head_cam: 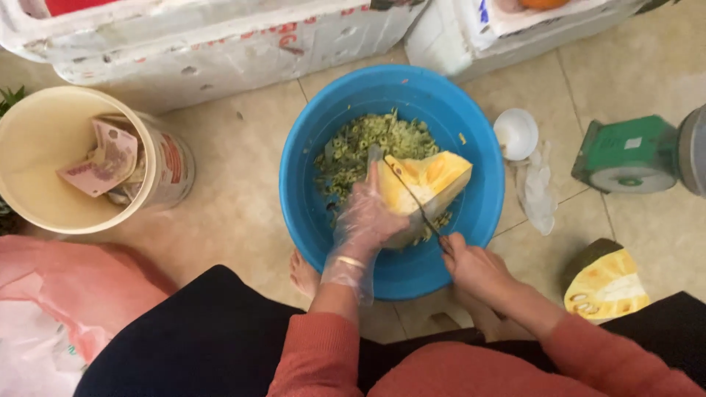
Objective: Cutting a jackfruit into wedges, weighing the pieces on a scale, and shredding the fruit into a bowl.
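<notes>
A blue plastic basin (pixel 478 169) sits on the tiled floor, with several green and yellow fruit trimmings (pixel 360 143) heaped in it. Over the basin my left hand (pixel 368 217), in a clear plastic glove, grips a yellow wedge of jackfruit (pixel 434 176). My right hand (pixel 474 265), bare, holds a knife (pixel 415 198) whose thin blade runs diagonally across the wedge, cutting into it.
A cream bucket (pixel 44 147) with banknotes lies at left. White foam boxes (pixel 220 44) line the back. A small white bowl (pixel 516 132), a crumpled plastic glove (pixel 537 187), a green scale (pixel 632 154) and another jackfruit piece (pixel 604 283) are at right. A pink bag (pixel 51 301) lies lower left.
</notes>
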